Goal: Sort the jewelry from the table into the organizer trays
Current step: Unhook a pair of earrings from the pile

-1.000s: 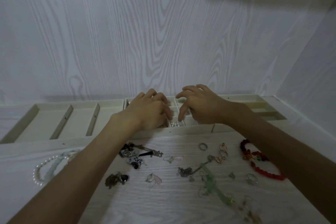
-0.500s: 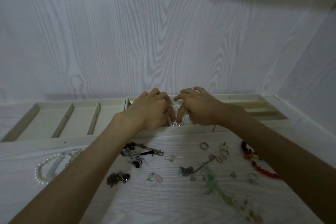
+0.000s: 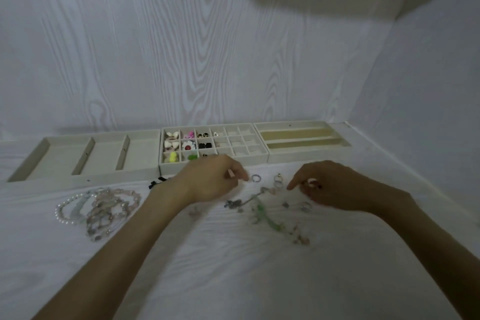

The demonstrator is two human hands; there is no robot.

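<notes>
Three cream organizer trays line the wall: a left tray [image 3: 85, 157] with long bare compartments, a middle grid tray [image 3: 181, 167] with earrings in its left cells, and a right tray [image 3: 301, 138] with long slots. Loose jewelry lies on the white table in front. My left hand [image 3: 210, 180] hovers with curled fingers, its fingertips next to a small ring [image 3: 255, 178]. My right hand [image 3: 332, 186] points its index finger left toward two rings [image 3: 278, 181]. Something small shows among its curled fingers, but blur hides what. A green bead strand [image 3: 267, 215] lies between the hands.
Pearl and pink bead bracelets [image 3: 96, 210] are piled at the left. A dark pendant [image 3: 232, 204] and a ring [image 3: 305, 206] lie near the hands. Walls close the table at the back and right.
Both hands have drawn back from the middle grid tray to the loose jewelry on the table. The camera has tilted, so the tray's cells now show.
</notes>
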